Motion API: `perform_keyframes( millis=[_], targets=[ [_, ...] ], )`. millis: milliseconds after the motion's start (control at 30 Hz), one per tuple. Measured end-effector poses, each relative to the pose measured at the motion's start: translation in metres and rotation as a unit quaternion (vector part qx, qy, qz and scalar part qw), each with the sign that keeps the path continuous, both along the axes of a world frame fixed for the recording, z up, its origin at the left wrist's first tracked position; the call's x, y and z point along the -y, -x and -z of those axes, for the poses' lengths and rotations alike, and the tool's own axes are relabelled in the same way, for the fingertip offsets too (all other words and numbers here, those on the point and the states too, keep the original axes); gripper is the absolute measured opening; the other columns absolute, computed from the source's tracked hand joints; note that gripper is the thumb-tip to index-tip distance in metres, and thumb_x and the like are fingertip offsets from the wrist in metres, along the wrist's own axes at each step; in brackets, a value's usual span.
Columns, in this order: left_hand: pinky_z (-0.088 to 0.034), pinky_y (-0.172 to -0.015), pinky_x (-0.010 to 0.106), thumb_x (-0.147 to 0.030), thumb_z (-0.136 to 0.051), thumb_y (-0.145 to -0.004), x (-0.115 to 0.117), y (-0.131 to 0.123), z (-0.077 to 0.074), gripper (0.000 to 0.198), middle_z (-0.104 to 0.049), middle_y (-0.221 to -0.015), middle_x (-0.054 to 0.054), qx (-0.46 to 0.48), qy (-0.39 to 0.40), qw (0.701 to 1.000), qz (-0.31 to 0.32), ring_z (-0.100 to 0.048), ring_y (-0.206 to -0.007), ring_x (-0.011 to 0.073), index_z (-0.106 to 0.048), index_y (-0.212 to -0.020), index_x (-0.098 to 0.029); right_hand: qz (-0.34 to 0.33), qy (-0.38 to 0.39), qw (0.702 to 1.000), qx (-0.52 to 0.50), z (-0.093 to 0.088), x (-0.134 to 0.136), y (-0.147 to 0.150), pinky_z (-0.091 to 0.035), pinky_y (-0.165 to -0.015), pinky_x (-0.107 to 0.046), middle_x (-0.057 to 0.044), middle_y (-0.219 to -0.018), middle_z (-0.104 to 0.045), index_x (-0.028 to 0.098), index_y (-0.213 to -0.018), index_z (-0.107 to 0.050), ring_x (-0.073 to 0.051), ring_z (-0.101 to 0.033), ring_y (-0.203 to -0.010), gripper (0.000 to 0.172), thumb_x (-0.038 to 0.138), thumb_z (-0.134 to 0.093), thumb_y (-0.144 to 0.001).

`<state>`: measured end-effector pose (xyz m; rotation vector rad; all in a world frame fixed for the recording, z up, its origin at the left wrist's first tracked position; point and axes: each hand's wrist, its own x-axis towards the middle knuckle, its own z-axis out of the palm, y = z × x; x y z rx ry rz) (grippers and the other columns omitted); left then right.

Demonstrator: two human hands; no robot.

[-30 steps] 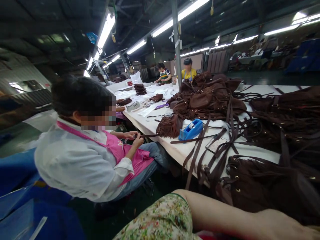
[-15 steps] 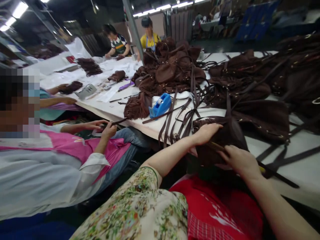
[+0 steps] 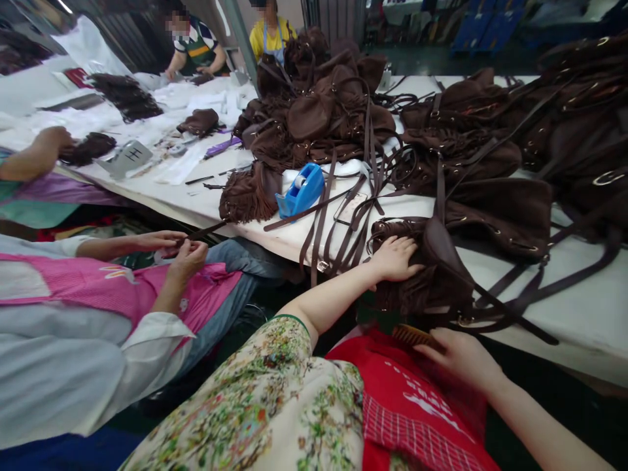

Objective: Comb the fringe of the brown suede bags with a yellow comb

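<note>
A: Left hand (image 3: pixel 395 258)?
B: Grip apart, palm flat on brown bag (image 3: pixel 441 284) at table (image 3: pixel 589 320) edge.
A: Right hand (image 3: pixel 461 358)?
B: Grip clamped on comb (image 3: pixel 410 335), just below bag.

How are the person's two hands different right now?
The left hand lies flat and open on the brown fringed bag at the edge of the table; the right hand is closed around a comb. The left hand is up at table height, the right hand lower, over the red cloth. Both are bare.
</note>
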<state>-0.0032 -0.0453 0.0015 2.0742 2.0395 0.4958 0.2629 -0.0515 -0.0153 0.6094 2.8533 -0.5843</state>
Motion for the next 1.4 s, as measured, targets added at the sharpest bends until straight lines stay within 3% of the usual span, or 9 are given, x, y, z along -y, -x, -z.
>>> perform_keyframes(
  millis=[133,300,433,633,733,867,967,1100,1400],
  targets=[
    [-0.035,-0.107,0.029,-0.034,-0.042,-0.095,0.025,0.002,-0.026,0.035,-0.063,-0.125,0.008,0.167,-0.063,0.984,-0.007,-0.054,-0.119,0.0181,-0.067,-0.11,-0.015,0.052,0.138,0.988,-0.052,-0.028,0.005,0.01,-0.046,-0.059,-0.029,-0.003,-0.07,-0.069,0.021,-0.077,-0.069,-0.019,-0.061,-0.063,0.04,0.056,-0.053,-0.086],
    [-0.042,-0.064,0.021,-0.054,-0.035,-0.096,0.065,-0.015,-0.041,0.055,-0.063,-0.069,0.0,0.35,0.126,0.915,0.154,-0.056,-0.065,0.0107,-0.07,-0.08,-0.014,0.128,0.194,0.963,-0.139,-0.043,0.005,0.019,-0.05,-0.061,-0.027,-0.003,-0.076,-0.072,0.018,-0.088,-0.073,-0.02,-0.064,-0.066,0.037,0.052,-0.058,-0.083],
    [-0.031,-0.05,0.021,-0.058,-0.04,-0.092,0.065,-0.029,-0.026,0.056,-0.045,-0.054,-0.004,0.332,0.132,0.934,0.019,-0.041,-0.052,0.0077,-0.059,-0.066,-0.013,0.18,0.215,0.948,-0.148,-0.048,0.013,0.032,-0.046,-0.049,-0.025,-0.001,-0.062,-0.066,0.017,-0.08,-0.073,-0.018,-0.059,-0.053,0.042,0.057,-0.06,-0.079],
    [-0.045,-0.068,0.028,-0.02,-0.045,-0.088,0.06,-0.035,-0.026,0.022,-0.065,-0.08,0.007,0.023,0.051,0.998,-0.008,-0.06,-0.075,0.0176,-0.065,-0.08,-0.016,0.126,0.225,0.952,-0.162,-0.058,0.028,0.03,-0.048,-0.053,-0.026,-0.002,-0.065,-0.067,0.019,-0.078,-0.073,-0.019,-0.06,-0.058,0.041,0.058,-0.064,-0.076],
    [-0.05,-0.077,0.029,-0.035,-0.05,-0.09,0.065,-0.026,-0.036,0.022,-0.065,-0.095,0.006,0.057,-0.014,0.997,0.051,-0.062,-0.086,0.0181,-0.063,-0.092,-0.018,0.199,0.183,0.942,-0.199,-0.069,0.008,0.031,-0.046,-0.053,-0.028,-0.004,-0.065,-0.067,0.019,-0.087,-0.07,-0.019,-0.058,-0.055,0.045,0.061,-0.055,-0.082],
    [-0.042,-0.103,0.03,-0.031,-0.042,-0.095,0.062,0.006,-0.035,0.025,-0.061,-0.12,0.008,0.113,-0.135,0.979,-0.097,-0.054,-0.115,0.0172,-0.058,-0.11,-0.018,0.291,-0.024,0.935,-0.201,-0.079,-0.036,0.046,-0.037,-0.053,-0.031,-0.007,-0.061,-0.062,0.02,-0.08,-0.064,-0.022,-0.054,-0.056,0.049,0.065,-0.045,-0.087],
    [-0.03,-0.115,0.041,-0.036,-0.051,-0.091,0.052,0.023,-0.019,0.038,-0.047,-0.14,0.013,0.06,-0.098,0.98,-0.165,-0.04,-0.134,0.0252,-0.055,-0.124,-0.017,0.284,-0.186,0.927,-0.162,-0.074,-0.07,0.053,-0.027,-0.055,-0.032,-0.01,-0.062,-0.059,0.023,-0.068,-0.054,-0.022,-0.049,-0.058,0.049,0.064,-0.04,-0.09],
    [-0.024,-0.116,0.049,-0.051,-0.057,-0.086,0.04,0.021,0.003,0.061,-0.031,-0.152,0.016,0.018,-0.023,0.985,-0.168,-0.025,-0.143,0.0339,-0.047,-0.138,-0.021,0.294,-0.176,0.93,-0.136,-0.055,-0.112,0.044,-0.026,-0.053,-0.031,-0.009,-0.06,-0.059,0.023,-0.07,-0.053,-0.02,-0.047,-0.054,0.048,0.061,-0.035,-0.093],
    [-0.011,-0.121,0.047,-0.043,-0.044,-0.093,0.012,0.019,0.013,0.048,-0.025,-0.156,0.01,0.01,0.001,0.995,-0.097,-0.012,-0.148,0.0288,-0.05,-0.137,-0.024,0.08,-0.278,0.952,-0.104,-0.045,-0.085,0.05,-0.025,-0.054,-0.03,-0.007,-0.071,-0.063,0.019,-0.071,-0.056,-0.017,-0.053,-0.061,0.048,0.06,-0.041,-0.092]
  ],
)
